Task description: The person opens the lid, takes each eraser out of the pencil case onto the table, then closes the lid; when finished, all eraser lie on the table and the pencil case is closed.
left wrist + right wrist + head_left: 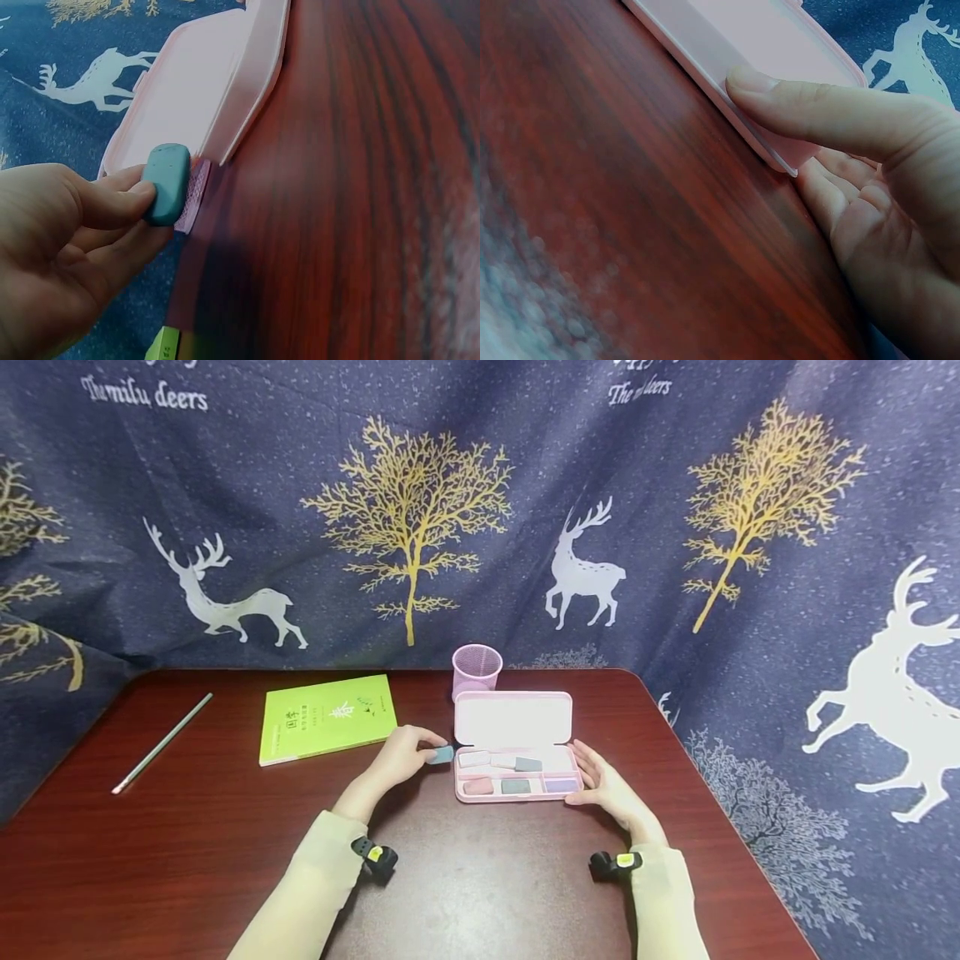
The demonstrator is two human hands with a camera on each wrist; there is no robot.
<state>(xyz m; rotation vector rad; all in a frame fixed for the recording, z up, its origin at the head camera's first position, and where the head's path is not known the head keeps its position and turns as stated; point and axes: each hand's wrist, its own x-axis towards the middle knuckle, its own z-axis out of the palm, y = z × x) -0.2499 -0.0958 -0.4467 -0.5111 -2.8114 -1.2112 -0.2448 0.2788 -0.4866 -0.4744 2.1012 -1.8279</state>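
In the left wrist view, a rounded blue-green eraser (168,184) is pinched between the thumb and fingers of my left hand (403,755). That hand is just left of an open pink pencil case (487,798), whose lid (513,718) stands raised at the back. My right hand (609,787) grips the case's right end, its thumb over the front rim and its other fingers along the side. Inside the case lie a pinkish block (478,787), a dark green block (515,787), a lilac block (560,786), a white block (474,760) and a grey-ended piece (528,764).
Behind the case stands a pink mesh pen cup (476,664), partly hidden by the lid. A bright green book (330,718) lies left of it on the dark red-brown table (225,827). Farther left is a pencil (163,742). A patterned blue cloth (465,510) hangs behind the table.
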